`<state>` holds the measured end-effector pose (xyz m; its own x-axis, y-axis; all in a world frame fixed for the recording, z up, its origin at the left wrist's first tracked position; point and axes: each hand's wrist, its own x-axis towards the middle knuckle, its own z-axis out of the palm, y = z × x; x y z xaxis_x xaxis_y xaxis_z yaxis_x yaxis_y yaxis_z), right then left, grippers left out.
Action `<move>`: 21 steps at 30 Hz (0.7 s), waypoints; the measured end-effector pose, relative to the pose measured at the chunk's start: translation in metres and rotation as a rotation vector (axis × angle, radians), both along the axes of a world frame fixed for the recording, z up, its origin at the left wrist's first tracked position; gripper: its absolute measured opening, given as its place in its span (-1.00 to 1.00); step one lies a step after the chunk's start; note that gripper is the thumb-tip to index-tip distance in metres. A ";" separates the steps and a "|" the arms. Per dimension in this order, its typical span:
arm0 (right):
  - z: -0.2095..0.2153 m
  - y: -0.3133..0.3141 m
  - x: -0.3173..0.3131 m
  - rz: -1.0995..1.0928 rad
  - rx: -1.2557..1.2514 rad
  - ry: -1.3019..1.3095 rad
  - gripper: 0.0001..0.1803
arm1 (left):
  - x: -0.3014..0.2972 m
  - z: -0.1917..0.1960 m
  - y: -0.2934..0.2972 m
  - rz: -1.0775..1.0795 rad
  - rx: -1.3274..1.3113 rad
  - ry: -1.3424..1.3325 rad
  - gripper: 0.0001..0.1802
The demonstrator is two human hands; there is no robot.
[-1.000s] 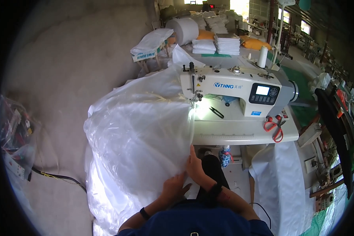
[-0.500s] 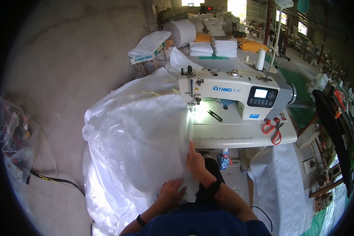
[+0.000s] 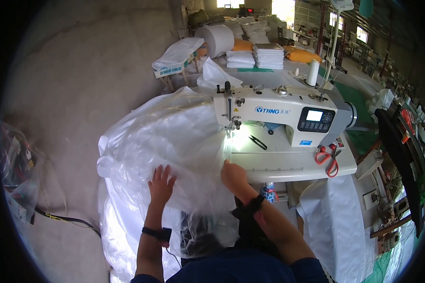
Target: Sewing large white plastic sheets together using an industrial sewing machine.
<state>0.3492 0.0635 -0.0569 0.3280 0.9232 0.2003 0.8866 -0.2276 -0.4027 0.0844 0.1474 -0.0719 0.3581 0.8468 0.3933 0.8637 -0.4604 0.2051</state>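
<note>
Pressing flat w/ fingers spread, left hand (image 3: 161,184) rests on clear plastic sheeting (image 3: 165,141) left of the sewing machine (image 3: 283,113). Right hand (image 3: 233,175) pinches sheeting edge just below the machine's needle. Red scissors (image 3: 328,158) lie right of it.

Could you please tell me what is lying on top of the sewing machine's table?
On the table stand the white sewing machine, black snips and red scissors. Clear plastic sheet covers its left edge, hiding whatever lies beneath.
</note>
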 end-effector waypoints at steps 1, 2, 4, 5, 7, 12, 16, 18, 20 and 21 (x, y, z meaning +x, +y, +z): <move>0.005 0.005 0.002 0.026 -0.024 0.036 -0.70 | -0.001 0.000 0.013 0.038 -0.052 0.031 -0.42; 0.009 0.009 0.005 0.023 -0.024 0.036 -0.70 | 0.001 0.002 0.025 0.035 -0.053 0.032 -0.42; 0.017 0.017 0.009 0.004 -0.102 0.066 -0.70 | 0.006 0.006 0.046 0.044 -0.087 0.125 -0.42; 0.021 0.020 0.010 0.003 -0.100 0.066 -0.70 | 0.008 0.007 0.054 0.043 -0.085 0.125 -0.42; 0.027 0.025 0.014 -0.020 -0.115 0.102 -0.67 | 0.013 0.009 0.070 0.066 -0.115 0.162 -0.40; 0.014 0.034 0.035 -0.138 0.000 0.235 -0.61 | 0.033 0.022 0.100 0.075 -0.165 0.223 -0.37; 0.018 0.000 0.028 -0.097 -0.138 0.970 -0.53 | -0.022 0.010 0.138 0.039 -0.233 0.250 -0.36; 0.025 -0.039 0.033 0.072 -0.331 1.011 -0.60 | -0.040 0.014 0.145 0.241 -0.326 0.351 -0.38; -0.002 -0.062 0.005 0.197 -0.321 1.248 -0.66 | -0.143 0.003 0.159 0.372 -0.175 0.350 -0.38; -0.020 -0.076 0.009 0.196 -0.274 1.472 -0.70 | -0.130 0.016 0.157 0.301 -0.243 0.476 -0.38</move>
